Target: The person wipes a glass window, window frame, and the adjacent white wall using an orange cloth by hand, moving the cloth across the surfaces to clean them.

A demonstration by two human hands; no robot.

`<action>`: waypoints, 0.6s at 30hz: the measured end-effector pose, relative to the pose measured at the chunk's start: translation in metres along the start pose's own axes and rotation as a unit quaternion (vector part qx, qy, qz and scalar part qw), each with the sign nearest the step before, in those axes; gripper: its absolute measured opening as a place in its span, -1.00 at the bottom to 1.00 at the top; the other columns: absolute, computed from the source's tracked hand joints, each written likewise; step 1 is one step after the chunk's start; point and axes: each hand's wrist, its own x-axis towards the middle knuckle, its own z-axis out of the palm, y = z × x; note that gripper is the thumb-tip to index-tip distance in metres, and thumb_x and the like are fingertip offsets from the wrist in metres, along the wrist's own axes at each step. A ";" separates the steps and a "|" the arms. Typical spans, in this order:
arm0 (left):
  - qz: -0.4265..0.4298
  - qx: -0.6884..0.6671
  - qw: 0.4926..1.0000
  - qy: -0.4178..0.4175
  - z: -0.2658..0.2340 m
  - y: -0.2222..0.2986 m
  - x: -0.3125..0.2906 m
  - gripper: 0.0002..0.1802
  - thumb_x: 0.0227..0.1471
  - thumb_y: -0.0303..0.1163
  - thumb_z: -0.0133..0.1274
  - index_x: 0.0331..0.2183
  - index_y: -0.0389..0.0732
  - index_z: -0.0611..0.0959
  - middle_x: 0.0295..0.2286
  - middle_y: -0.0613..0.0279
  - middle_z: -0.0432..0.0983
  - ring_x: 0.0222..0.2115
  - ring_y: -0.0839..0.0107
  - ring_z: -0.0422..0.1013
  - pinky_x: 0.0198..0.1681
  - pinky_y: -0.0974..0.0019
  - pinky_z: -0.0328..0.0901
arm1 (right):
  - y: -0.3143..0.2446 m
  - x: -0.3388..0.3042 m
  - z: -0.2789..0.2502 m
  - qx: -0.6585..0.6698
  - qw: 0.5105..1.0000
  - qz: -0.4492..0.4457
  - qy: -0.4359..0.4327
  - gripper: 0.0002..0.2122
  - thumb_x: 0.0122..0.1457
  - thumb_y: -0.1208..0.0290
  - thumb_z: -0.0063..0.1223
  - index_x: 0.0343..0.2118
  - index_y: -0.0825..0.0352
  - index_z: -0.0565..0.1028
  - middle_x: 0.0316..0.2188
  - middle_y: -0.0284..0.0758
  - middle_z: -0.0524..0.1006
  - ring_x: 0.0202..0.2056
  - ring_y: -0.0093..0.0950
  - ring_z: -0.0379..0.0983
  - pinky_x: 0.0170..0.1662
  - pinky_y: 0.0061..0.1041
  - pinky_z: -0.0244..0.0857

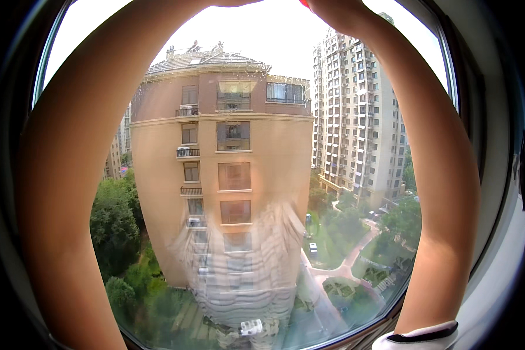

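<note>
**Both arms raised to the top of a window pane**

Two bare forearms rise from the lower edge of the view and arch up and inward, meeting near the top centre. The left forearm point(70, 175) sweeps up along the left side, broad and close to the camera, and bends toward the middle at the top. The right forearm point(443, 175) climbs the right side from a white sleeve cuff with a dark trim point(420, 337) and curves inward in the same way. Both hands pass out of the frame at the top edge, so how far the fingers are closed, and on what, cannot be told. A small red bit point(305, 3) shows right at the top edge by the right wrist; what it is cannot be made out.

Between the arms lies the window glass point(245, 175), which fills the centre of the view. A wavy, streaked patch point(245, 280) covers the lower middle of the pane and blurs what is behind it; above it the glass looks clearer. The dark window frame point(472, 116) curves round the pane on the right and along the bottom, with a pale sill or reveal point(501, 274) just outside the right forearm.

Through the glass stand a tan apartment block point(227, 146), a taller pale tower point(356, 116) to its right, trees point(114, 227) and a curving path with parked cars point(344, 262) far below.

The arms frame the pane closely; open room lies in the middle between them.
</note>
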 end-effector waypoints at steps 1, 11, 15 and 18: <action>-0.015 -0.011 1.000 -0.012 -0.007 0.009 -0.010 -0.26 0.10 0.09 -0.15 0.10 -0.33 0.31 0.09 -0.11 0.21 0.16 0.05 0.08 0.25 0.09 -0.08 | -0.008 -0.008 0.002 -0.004 1.000 -0.005 -0.004 -0.56 0.21 0.26 -0.18 0.05 0.50 0.30 0.24 0.16 -0.01 0.31 0.04 -0.21 0.32 -0.01 -0.23; -0.080 -0.256 0.963 -0.021 -0.083 0.075 -0.093 -0.38 -0.03 -0.09 0.07 -0.06 -0.38 0.42 0.00 -0.03 0.28 0.08 0.05 0.15 0.15 0.14 0.09 | -0.083 -0.104 -0.045 0.169 0.984 0.049 0.006 -0.41 0.24 0.28 -0.27 0.25 0.49 -0.05 0.28 0.12 -0.08 0.33 0.00 -0.26 0.36 -0.14 -0.32; -0.062 -0.264 0.962 0.036 -0.121 0.098 -0.175 -0.42 -0.08 -0.16 0.12 -0.08 -0.34 0.41 -0.05 0.00 0.26 0.02 0.07 0.17 0.16 0.11 0.08 | -0.163 -0.143 -0.074 0.217 0.973 0.076 0.007 -0.39 0.24 0.23 -0.30 0.26 0.49 -0.08 0.27 0.12 -0.08 0.31 0.01 -0.21 0.34 -0.10 -0.27; -0.065 -0.106 0.992 -0.018 -0.128 0.094 -0.208 -0.34 -0.08 -0.15 0.13 -0.01 -0.33 0.37 -0.01 -0.01 0.22 0.07 0.05 0.12 0.21 0.06 0.00 | -0.195 -0.141 -0.091 0.248 0.966 0.075 -0.004 -0.35 0.21 0.18 -0.19 0.26 0.46 -0.06 0.28 0.09 -0.07 0.31 0.00 -0.20 0.33 -0.07 -0.25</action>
